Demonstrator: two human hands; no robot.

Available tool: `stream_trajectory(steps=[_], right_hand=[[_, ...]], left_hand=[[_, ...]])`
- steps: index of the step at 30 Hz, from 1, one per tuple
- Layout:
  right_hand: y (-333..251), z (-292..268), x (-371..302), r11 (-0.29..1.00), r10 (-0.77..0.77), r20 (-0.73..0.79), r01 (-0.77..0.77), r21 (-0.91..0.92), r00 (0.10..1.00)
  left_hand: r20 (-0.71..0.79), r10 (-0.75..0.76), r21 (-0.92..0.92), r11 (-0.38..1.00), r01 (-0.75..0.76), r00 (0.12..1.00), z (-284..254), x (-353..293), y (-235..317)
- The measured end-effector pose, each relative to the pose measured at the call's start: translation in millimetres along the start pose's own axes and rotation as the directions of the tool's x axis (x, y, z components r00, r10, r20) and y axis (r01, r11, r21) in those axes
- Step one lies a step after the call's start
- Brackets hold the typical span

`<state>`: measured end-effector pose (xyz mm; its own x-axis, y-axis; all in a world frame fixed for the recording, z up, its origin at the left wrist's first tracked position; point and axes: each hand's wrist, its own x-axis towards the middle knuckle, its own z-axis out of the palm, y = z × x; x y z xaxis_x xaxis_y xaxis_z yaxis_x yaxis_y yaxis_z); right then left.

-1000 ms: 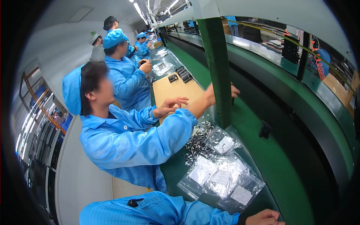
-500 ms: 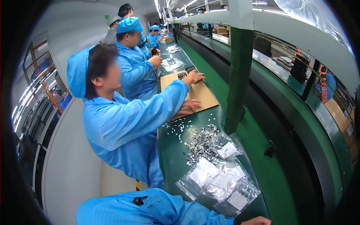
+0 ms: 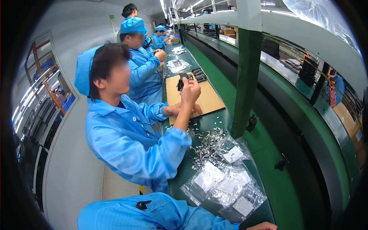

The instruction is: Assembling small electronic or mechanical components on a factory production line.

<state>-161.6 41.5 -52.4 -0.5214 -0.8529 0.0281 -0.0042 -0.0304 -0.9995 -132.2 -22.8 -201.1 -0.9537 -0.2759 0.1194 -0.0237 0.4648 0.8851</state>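
Observation:
My left hand (image 3: 263, 226) shows only in part at the lower edge, at the end of a blue sleeve (image 3: 180, 214). Its fingers are cut off by the frame, so what it holds, if anything, is hidden. Closest to it lie clear plastic bags (image 3: 226, 185) with white paper slips, on the green bench. Beyond the bags spreads a loose pile of small metallic and dark parts (image 3: 209, 147), with little white pieces scattered around it. My right hand is out of view.
Left of the bench, a co-worker in blue holds up a small black part (image 3: 181, 81) over a cardboard sheet (image 3: 212, 101) bearing black parts (image 3: 199, 74). A green-wrapped post (image 3: 245, 84) rises beside the bench. Black pieces (image 3: 281, 162) lie on the green conveyor (image 3: 264, 147).
The co-worker has lifted a black part off the cardboard and leaned back. Black pieces on the conveyor have shifted nearer. My left arm stays almost still.

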Motion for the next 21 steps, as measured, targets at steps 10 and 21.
stream_trajectory(steps=[10,21], right_hand=[[16.4,-8.4,-4.2,0.999,0.03,0.004,-0.03,0.022,1.0],[10.3,0.1,-2.8,0.995,0.088,-0.029,-0.087,0.046,0.996]], left_hand=[[-0.284,-0.195,-0.834,0.533,-0.142,0.939,-122.4,-41.0,92.8],[-0.255,-0.208,-0.844,0.524,-0.112,0.944,-123.0,-42.2,92.9]])
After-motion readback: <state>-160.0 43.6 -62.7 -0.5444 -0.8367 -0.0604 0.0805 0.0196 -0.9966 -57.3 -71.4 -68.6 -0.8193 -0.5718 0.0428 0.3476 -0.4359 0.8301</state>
